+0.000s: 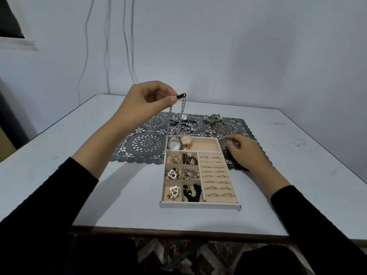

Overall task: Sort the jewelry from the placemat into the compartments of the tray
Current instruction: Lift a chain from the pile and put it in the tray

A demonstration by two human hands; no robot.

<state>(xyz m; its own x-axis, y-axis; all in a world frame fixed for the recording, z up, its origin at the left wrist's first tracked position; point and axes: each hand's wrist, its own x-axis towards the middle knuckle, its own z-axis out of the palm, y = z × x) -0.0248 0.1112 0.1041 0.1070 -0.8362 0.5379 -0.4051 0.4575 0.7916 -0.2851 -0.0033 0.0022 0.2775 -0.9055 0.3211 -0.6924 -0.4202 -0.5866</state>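
Note:
My left hand (148, 100) is raised above the table and pinches a small black pendant, from which a silver chain necklace (181, 114) hangs down in two strands toward the tray's far left corner. My right hand (241, 150) hovers over the placemat's right side beside the tray, fingers loosely curled and holding nothing. The beige compartment tray (200, 205) holds two watches (180, 143) in its top section, brooches and bead bracelets in small squares, and rings in the slotted rows (217, 175). On the grey lace placemat (143, 143) lie a square-faced watch with tangled pieces (183, 121) and a metal cluster (213, 119).
The white table (99, 185) ends at a dark wooden front edge near me. Pale walls stand close behind and to the right. Cables hang down the back wall. A dark window corner sits at the upper left.

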